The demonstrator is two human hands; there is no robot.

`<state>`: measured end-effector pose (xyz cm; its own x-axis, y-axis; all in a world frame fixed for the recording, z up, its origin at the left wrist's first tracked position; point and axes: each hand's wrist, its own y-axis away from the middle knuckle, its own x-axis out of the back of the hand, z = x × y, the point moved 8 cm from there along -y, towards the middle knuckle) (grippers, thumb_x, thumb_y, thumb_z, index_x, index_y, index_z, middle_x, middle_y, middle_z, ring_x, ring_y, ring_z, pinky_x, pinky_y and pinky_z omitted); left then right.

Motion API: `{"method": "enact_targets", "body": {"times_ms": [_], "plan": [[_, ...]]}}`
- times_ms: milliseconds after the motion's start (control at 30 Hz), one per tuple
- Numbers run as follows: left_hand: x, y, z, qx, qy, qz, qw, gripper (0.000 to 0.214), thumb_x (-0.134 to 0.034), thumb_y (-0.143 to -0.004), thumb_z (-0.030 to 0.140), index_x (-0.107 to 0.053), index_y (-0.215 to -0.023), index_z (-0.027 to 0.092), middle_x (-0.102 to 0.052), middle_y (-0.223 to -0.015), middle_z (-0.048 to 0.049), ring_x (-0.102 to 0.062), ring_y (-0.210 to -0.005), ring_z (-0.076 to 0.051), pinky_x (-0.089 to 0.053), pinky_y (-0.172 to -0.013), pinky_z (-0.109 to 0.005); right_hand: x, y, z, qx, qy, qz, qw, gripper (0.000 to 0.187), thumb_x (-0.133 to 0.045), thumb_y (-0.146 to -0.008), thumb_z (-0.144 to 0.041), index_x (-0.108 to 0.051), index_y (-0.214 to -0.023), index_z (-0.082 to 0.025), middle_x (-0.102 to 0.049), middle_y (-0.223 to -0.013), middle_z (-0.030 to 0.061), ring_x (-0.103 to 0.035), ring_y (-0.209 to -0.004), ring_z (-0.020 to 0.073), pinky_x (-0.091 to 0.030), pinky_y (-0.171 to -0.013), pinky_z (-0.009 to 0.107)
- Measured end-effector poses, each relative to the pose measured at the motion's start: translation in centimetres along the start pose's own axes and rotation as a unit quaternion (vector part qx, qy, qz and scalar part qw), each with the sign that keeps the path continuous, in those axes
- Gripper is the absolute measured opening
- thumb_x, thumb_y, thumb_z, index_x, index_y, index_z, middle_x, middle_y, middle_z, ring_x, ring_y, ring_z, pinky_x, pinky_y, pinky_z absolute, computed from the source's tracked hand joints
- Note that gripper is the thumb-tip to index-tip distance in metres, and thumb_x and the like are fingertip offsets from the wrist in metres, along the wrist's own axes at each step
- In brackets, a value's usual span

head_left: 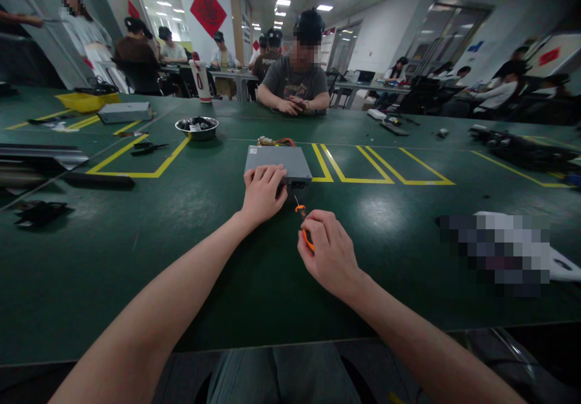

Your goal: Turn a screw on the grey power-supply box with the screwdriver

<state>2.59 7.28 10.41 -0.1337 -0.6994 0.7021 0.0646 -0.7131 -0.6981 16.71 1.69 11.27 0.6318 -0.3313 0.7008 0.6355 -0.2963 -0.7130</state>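
Observation:
A grey metal computer power supply (290,159) lies flat on the green table, its socket side facing me and its bundle of coloured wires (276,141) at the far side. My left hand (265,192) grips its near left part, fingers over the top cover and thumb down at the front face. In my right hand (329,247) is a screwdriver (301,211) with an orange and black handle, held in closed fingers. Its thin shaft points up and away, the tip just short of the power supply's near side and apparently apart from it.
A metal bowl (196,127) of dark parts, a grey box (125,112) and a yellow tray (87,100) stand at the left. Black parts (43,211) lie nearer. Cables (517,144) are heaped at the far right. Across the table sits a person (295,83).

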Motion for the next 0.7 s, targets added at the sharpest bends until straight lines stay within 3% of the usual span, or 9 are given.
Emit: {"method": "enact_targets", "body": {"times_ms": [167,333,467,700], "plan": [[-0.1,0.1,0.1,-0.013,0.001,0.001,1.000,0.029,-0.047,-0.082,0.026,-0.049,-0.111,0.023,-0.054,-0.123,-0.0044,-0.042,-0.116,-0.024,-0.024,-0.093,-0.043,0.3,-0.2,0.8,-0.025,-0.041,0.009,0.999,0.008,-0.046,-0.082,-0.017,-0.050,-0.089,-0.016,-0.050,-0.093,0.0095,-0.049,-0.082,0.0170,-0.043,-0.070,0.030],[-0.1,0.2,0.1,-0.020,-0.014,0.007,1.000,0.032,-0.048,-0.081,0.026,-0.049,-0.113,0.022,-0.046,-0.131,-0.0072,-0.036,-0.123,-0.024,-0.022,-0.098,-0.043,0.6,-0.5,1.5,-0.055,0.008,-0.016,0.998,0.024,-0.042,-0.086,-0.034,-0.052,-0.093,-0.013,-0.056,-0.081,0.0072,-0.047,-0.071,0.0182,-0.035,-0.066,0.032],[-0.1,0.2,0.1,-0.016,-0.019,0.001,1.000,0.030,-0.046,-0.083,0.026,-0.049,-0.113,0.022,-0.048,-0.130,-0.0079,-0.039,-0.121,-0.024,-0.024,-0.096,-0.043,0.6,-0.3,1.9,-0.073,0.017,-0.018,0.997,0.022,-0.041,-0.088,-0.029,-0.051,-0.096,-0.012,-0.058,-0.074,0.0037,-0.046,-0.063,0.0150,-0.031,-0.065,0.030],[-0.1,0.2,0.2,-0.013,-0.014,0.003,1.000,0.031,-0.045,-0.083,0.024,-0.048,-0.114,0.023,-0.051,-0.127,-0.0072,-0.040,-0.119,-0.025,-0.025,-0.094,-0.044,0.5,-0.4,1.2,-0.050,0.085,-0.032,0.995,0.013,-0.045,-0.084,-0.026,-0.054,-0.085,-0.018,-0.053,-0.075,0.0045,-0.045,-0.073,0.0190,-0.030,-0.067,0.031]]}}
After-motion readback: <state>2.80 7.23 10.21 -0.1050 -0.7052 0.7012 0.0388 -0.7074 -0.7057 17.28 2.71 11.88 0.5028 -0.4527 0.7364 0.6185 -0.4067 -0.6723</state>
